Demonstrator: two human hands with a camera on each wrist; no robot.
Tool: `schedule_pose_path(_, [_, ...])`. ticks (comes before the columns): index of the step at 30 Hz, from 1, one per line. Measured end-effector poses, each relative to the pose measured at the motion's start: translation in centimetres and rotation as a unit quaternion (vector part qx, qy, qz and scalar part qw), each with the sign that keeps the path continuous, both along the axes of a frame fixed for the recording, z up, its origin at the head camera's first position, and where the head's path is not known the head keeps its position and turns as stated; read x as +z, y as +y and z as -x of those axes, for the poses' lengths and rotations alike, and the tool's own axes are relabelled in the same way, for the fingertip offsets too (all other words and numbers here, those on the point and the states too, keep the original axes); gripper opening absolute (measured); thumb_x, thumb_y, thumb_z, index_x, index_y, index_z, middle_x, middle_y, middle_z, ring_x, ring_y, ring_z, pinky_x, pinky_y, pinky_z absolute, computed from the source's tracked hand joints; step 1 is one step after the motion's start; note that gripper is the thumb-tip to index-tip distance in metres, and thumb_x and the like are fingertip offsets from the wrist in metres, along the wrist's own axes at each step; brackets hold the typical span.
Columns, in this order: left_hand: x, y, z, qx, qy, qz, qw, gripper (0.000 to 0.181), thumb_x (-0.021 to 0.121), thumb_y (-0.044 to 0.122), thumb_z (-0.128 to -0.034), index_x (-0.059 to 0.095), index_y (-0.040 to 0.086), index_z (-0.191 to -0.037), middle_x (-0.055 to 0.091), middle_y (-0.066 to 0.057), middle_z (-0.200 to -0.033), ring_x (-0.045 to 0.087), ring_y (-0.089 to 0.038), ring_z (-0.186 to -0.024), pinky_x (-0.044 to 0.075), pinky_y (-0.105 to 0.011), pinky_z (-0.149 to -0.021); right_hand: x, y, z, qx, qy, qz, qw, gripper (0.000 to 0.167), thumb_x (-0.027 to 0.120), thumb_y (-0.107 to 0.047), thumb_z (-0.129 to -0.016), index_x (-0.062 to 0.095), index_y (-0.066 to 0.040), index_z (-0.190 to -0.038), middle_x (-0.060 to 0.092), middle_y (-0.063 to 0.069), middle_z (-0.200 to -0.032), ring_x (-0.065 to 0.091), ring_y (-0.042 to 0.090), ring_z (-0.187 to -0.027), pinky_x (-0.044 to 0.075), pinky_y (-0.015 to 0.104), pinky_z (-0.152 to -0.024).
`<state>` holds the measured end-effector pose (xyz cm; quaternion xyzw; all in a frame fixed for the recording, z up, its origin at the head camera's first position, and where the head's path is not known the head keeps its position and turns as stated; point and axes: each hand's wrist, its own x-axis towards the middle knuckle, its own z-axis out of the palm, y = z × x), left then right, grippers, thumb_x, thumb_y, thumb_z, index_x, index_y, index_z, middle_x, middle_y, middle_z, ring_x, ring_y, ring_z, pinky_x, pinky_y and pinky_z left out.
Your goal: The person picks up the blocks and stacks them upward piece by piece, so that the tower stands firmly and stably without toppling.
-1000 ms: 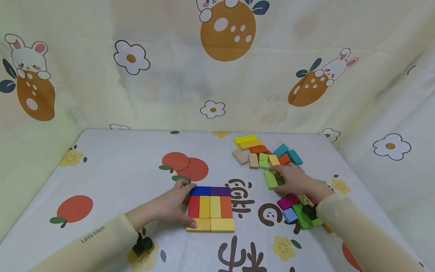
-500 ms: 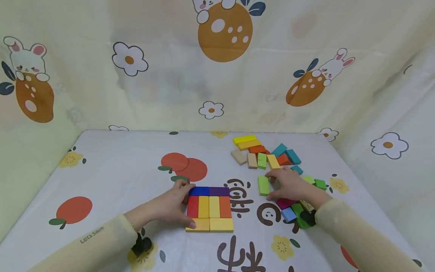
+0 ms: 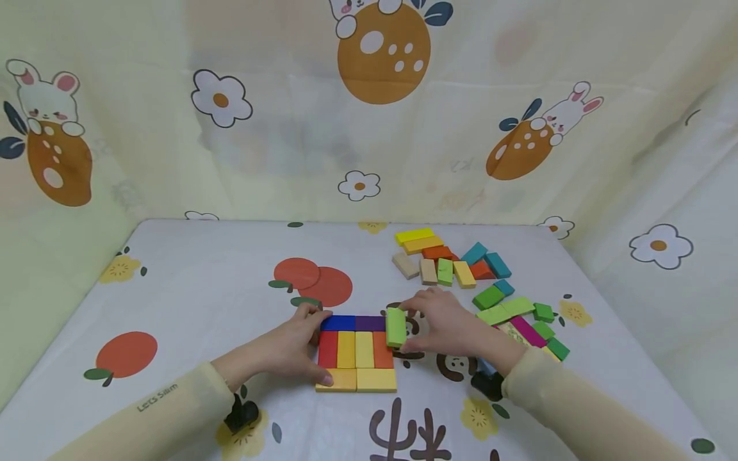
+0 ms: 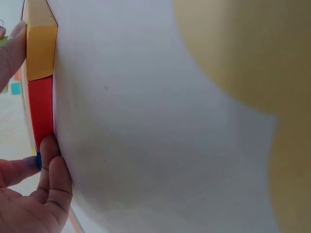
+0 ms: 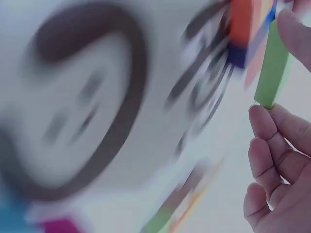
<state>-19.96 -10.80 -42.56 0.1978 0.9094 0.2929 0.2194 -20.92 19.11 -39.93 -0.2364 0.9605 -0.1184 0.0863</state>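
In the head view a flat square of wooden blocks lies on the table: a blue block (image 3: 339,323) and a purple block (image 3: 369,323) on the far side, red (image 3: 328,349), yellow and orange upright pieces in the middle, two yellowish blocks (image 3: 377,380) in front. My left hand (image 3: 294,346) rests along its left side, thumb at the near-left block and fingers by the blue and red ones. Between thumb and fingers my right hand (image 3: 441,323) pinches a light green block (image 3: 396,327) by its ends, over the square's far-right corner. The right wrist view shows this green block (image 5: 272,68) raised above the table.
Loose blocks lie at the back right, among them a yellow one (image 3: 414,236), a teal one (image 3: 498,264) and a beige one (image 3: 406,265). More green and magenta pieces (image 3: 528,330) lie beyond the right forearm. A printed cloth (image 3: 202,288) covers the table.
My right hand has carried the light green block from the loose pile leftward to the far-right corner of the block square. My left hand has stayed in place.
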Motion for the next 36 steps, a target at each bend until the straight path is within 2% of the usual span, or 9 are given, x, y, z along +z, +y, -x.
schedule_pose_path(4, [0.0, -0.1, 0.1, 0.0, -0.002, 0.0, 1.0, 0.108, 0.094, 0.039, -0.0698, 0.038, 0.009, -0.157, 0.034, -0.015, -0.154, 0.055, -0.022, -0.125, 0.057, -0.044, -0.102, 0.0, -3.6, -0.5, 0.032, -0.027, 0.011, 0.9991, 0.065, 0.086, -0.047, -0.079, 0.068, -0.012, -0.13, 0.069, 0.004, -0.12, 0.053, 0.022, -0.114, 0.048, 0.048, -0.1])
schedule_pose_path(7, [0.0, -0.2, 0.2, -0.001, -0.003, 0.001, 1.0, 0.108, 0.094, 0.039, -0.0696, 0.038, 0.01, -0.157, 0.034, -0.014, -0.154, 0.055, -0.022, -0.124, 0.056, -0.045, -0.103, 0.0, -5.4, -0.5, 0.056, -0.039, 0.012, 0.9976, 0.065, 0.086, -0.048, -0.079, 0.068, -0.012, -0.13, 0.068, 0.004, -0.119, 0.052, 0.02, -0.113, 0.047, 0.045, -0.098])
schedule_pose_path(13, [-0.1, -0.1, 0.3, -0.004, -0.003, 0.0, 1.0, 0.109, 0.095, 0.039, -0.0689, 0.038, 0.009, -0.156, 0.035, -0.014, -0.152, 0.055, -0.022, -0.123, 0.056, -0.044, -0.103, -0.1, -7.3, -0.8, 0.086, -0.012, -0.009, 0.9961, 0.063, 0.085, -0.052, -0.078, 0.07, -0.012, -0.126, 0.067, 0.006, -0.121, 0.054, 0.024, -0.117, 0.051, 0.045, -0.098])
schedule_pose_path(18, [-0.2, -0.2, 0.3, -0.007, 0.002, -0.002, 1.0, 0.109, 0.095, 0.04, -0.0685, 0.038, 0.007, -0.156, 0.037, -0.014, -0.149, 0.055, -0.022, -0.122, 0.056, -0.043, -0.103, -0.4, -8.4, -1.0, 0.089, 0.004, -0.025, 0.9957, 0.064, 0.082, -0.055, -0.08, 0.07, -0.012, -0.125, 0.064, 0.007, -0.127, 0.052, 0.025, -0.123, 0.05, 0.046, -0.106])
schedule_pose_path(23, [-0.1, -0.3, 0.3, -0.011, 0.002, -0.005, 0.9999, 0.108, 0.095, 0.04, -0.0691, 0.038, 0.007, -0.156, 0.036, -0.015, -0.149, 0.054, -0.023, -0.123, 0.055, -0.045, -0.105, -0.6, -8.9, -1.0, 0.085, 0.003, -0.033, 0.9959, 0.066, 0.081, -0.057, -0.08, 0.069, -0.012, -0.126, 0.064, 0.006, -0.13, 0.052, 0.025, -0.125, 0.048, 0.046, -0.11])
schedule_pose_path(36, [0.2, -0.2, 0.2, -0.012, 0.0, -0.01, 0.9999, 0.107, 0.095, 0.038, -0.0695, 0.039, 0.004, -0.155, 0.037, -0.016, -0.148, 0.055, -0.024, -0.123, 0.055, -0.045, -0.104, -0.6, -9.1, -0.9, 0.086, -0.004, -0.044, 0.9953, 0.069, 0.08, -0.059, -0.081, 0.067, -0.012, -0.13, 0.064, 0.006, -0.132, 0.052, 0.025, -0.127, 0.047, 0.046, -0.112])
